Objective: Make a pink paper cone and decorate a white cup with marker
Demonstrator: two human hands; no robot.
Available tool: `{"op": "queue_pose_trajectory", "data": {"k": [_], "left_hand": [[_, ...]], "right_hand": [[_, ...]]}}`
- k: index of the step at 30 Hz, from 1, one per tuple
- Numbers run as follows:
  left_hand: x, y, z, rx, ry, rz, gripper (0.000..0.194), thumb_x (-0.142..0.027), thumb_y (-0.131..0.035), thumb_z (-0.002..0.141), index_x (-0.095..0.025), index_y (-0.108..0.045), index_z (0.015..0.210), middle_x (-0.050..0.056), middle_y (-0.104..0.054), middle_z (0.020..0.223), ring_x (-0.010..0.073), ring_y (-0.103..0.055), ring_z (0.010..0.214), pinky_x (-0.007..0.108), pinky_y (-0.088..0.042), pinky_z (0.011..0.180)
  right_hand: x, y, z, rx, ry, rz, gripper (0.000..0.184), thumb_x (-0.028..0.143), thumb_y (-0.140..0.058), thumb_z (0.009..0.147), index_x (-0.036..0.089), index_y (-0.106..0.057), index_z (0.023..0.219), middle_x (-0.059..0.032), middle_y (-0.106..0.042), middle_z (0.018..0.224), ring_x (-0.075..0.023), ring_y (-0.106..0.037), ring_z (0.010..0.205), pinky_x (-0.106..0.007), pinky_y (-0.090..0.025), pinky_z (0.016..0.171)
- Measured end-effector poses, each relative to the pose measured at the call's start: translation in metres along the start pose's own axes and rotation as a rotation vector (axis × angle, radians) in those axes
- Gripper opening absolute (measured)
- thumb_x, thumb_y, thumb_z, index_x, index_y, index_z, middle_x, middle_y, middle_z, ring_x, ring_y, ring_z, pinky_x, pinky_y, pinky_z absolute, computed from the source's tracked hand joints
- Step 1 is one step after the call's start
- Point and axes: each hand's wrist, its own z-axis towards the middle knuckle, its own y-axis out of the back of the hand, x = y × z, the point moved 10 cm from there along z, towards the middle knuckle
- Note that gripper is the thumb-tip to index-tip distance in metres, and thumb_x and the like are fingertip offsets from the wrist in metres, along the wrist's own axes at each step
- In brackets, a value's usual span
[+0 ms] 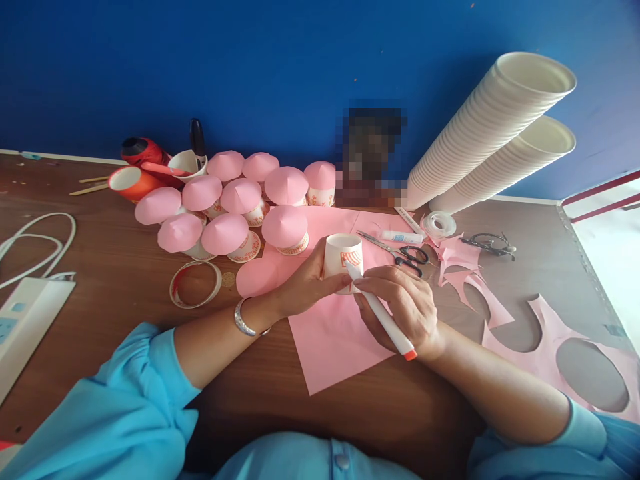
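My left hand [310,280] grips a white paper cup [336,250] from its left side, above the pink paper [335,353]. Red-orange lines are drawn on the cup's wall, forming a small window-like shape. Between the fingers of my right hand [403,303] is a white marker [385,320] with a red end, its tip at the drawing. Left of the cup stand several paper cups topped with pink paper cones [285,227], some with orange patterns on their walls. A flat pink disc [255,277] lies near my left wrist.
Scissors [395,253], a glue tube [401,237], clear tape [439,225] and glasses [490,245] lie right of centre. Two tall cup stacks [480,133] lean near the blue wall. Paper scraps [540,353] cover the right; a tape roll [195,285] and power strip [30,327] lie left.
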Motion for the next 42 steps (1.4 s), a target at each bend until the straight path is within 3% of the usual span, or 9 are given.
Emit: {"op": "queue_pose_trajectory", "data": {"k": [6,18,23,31,42], "left_hand": [[0.002,0.004,0.000,-0.032,0.004,0.016,0.044,-0.041,-0.079,0.092,-0.021,-0.055,0.123,0.005,-0.060,0.103,0.0214,-0.056,0.098,0.032,-0.047,0.081],[0.010,0.002,-0.002,0.009,0.036,-0.029,0.041,-0.043,-0.076,0.094,-0.021,-0.054,0.120,0.004,-0.058,0.102,0.0183,-0.054,0.092,0.030,-0.048,0.078],[0.008,0.003,-0.001,0.006,0.013,-0.052,0.038,-0.041,-0.078,0.093,-0.021,-0.057,0.117,0.005,-0.061,0.103,0.0197,-0.056,0.095,0.031,-0.048,0.080],[0.007,0.002,-0.001,0.003,0.021,-0.062,0.044,-0.041,-0.078,0.093,-0.021,-0.055,0.125,0.006,-0.063,0.109,0.0205,-0.058,0.099,0.031,-0.049,0.082],[0.009,0.001,0.000,0.008,0.025,-0.061,0.048,-0.042,-0.078,0.093,-0.022,-0.051,0.128,0.004,-0.061,0.105,0.0218,-0.058,0.103,0.035,-0.048,0.088]], "right_hand": [[-0.002,-0.002,-0.001,0.014,-0.011,0.023,0.038,0.009,-0.063,0.093,0.017,-0.062,0.130,-0.0068,-0.076,0.090,-0.0200,-0.072,0.072,-0.031,-0.059,0.063],[0.001,0.008,0.003,-0.058,0.022,-0.050,0.022,0.010,-0.065,0.094,0.016,-0.063,0.115,-0.0070,-0.073,0.085,-0.0189,-0.072,0.070,-0.031,-0.061,0.060],[-0.002,0.009,0.002,-0.079,0.012,-0.075,0.022,0.010,-0.066,0.095,0.019,-0.063,0.114,-0.0049,-0.073,0.085,-0.0184,-0.071,0.070,-0.031,-0.060,0.059],[-0.001,0.007,0.000,-0.064,0.031,-0.054,0.022,0.006,-0.068,0.091,0.012,-0.065,0.112,-0.0095,-0.073,0.087,-0.0195,-0.071,0.073,-0.031,-0.060,0.064],[-0.004,0.006,-0.002,-0.055,-0.003,-0.056,0.027,0.009,-0.067,0.092,0.016,-0.063,0.118,-0.0071,-0.074,0.088,-0.0198,-0.072,0.073,-0.032,-0.060,0.066]]}}
